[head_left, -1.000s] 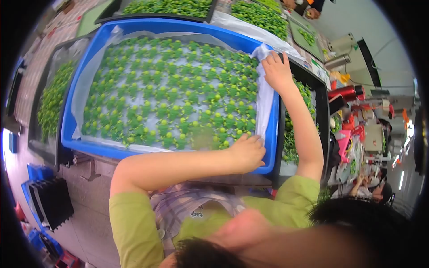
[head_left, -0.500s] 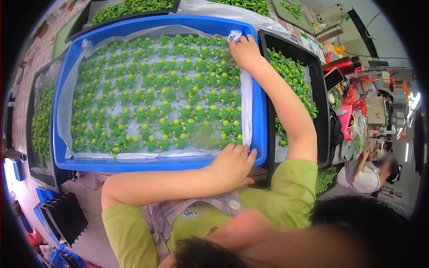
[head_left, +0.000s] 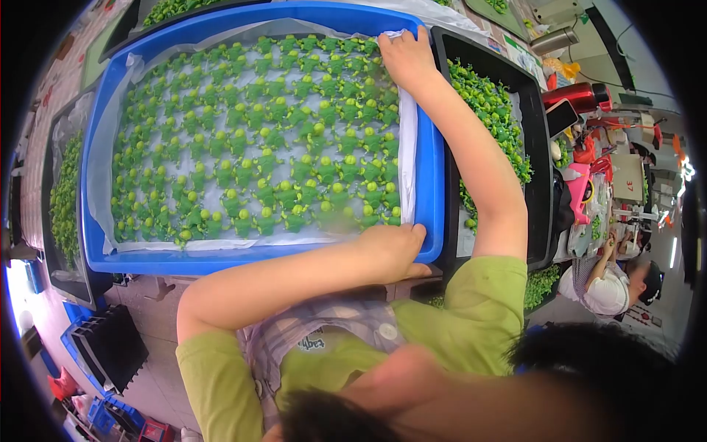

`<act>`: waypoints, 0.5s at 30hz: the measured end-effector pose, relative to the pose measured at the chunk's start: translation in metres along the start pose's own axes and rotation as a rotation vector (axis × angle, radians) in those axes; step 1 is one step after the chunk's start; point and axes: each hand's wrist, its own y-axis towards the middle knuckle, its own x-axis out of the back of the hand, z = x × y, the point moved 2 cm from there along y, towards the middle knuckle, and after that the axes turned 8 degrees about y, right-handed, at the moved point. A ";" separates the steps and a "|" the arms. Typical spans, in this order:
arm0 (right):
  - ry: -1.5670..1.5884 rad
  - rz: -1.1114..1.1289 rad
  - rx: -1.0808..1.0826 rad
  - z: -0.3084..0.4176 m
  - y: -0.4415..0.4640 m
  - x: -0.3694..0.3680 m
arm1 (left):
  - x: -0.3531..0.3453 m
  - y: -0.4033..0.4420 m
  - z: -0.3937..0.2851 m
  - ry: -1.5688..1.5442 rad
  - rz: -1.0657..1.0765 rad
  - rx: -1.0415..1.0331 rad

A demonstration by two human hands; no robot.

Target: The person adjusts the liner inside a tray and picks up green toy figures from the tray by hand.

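Observation:
A blue tray [head_left: 428, 169] lined with white sheeting [head_left: 407, 162] holds many small green figures with round light-green heads, set out in rows. At the tray's upper right corner, my right hand [head_left: 409, 60] has its fingers bent over the sheeting's edge. My left hand [head_left: 394, 249] is at the lower right corner, fingers curled at the sheeting and thumb near the tray's outer side. Its fingertips are partly hidden. Between my hands the sheeting's right edge runs as a straight folded strip.
Black trays of green pieces stand right [head_left: 536, 184] and left [head_left: 50, 184] of the blue tray. Farther right are a red bottle [head_left: 578, 98], a phone [head_left: 561, 116] and a pink item [head_left: 579, 193]. A person in white [head_left: 607, 289] sits at the right.
The view has shifted, and the blue tray appears farther left and higher. My left hand's fingers, spread on the sheeting before, are now curled. My right hand remains at the upper corner.

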 end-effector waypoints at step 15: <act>0.176 -0.006 0.019 0.005 0.002 -0.005 | -0.001 -0.027 -0.008 0.171 -0.142 -0.072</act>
